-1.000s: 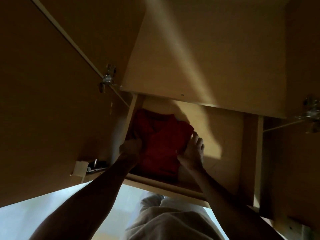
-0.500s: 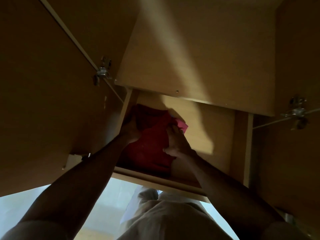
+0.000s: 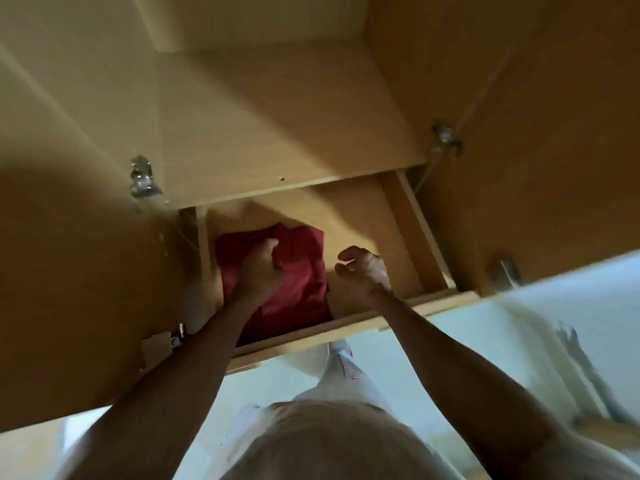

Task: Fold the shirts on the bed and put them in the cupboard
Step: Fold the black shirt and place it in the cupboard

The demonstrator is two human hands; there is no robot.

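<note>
A folded red shirt [image 3: 299, 271] lies on the left part of the cupboard's lower shelf [image 3: 398, 306]. My left hand [image 3: 261, 271] sits on top of the shirt with curled fingers and the thumb up; whether it pinches the cloth is hidden. My right hand [image 3: 363, 268] hovers just right of the shirt, off it, with loosely curled fingers that hold nothing. Both forearms reach up into the cupboard from below.
The cupboard's left door [image 3: 69, 271] and right door [image 3: 554, 168] stand open on metal hinges [image 3: 142, 176]. An upper shelf board [image 3: 277, 116] roofs the compartment. The shelf is bare wood right of the shirt. My light trousers [image 3: 329, 427] and pale floor lie below.
My right hand has let go of the shirt's right edge and drawn away to the right. My left hand has moved from the shirt's left edge onto its top. The view shifted and brightened.
</note>
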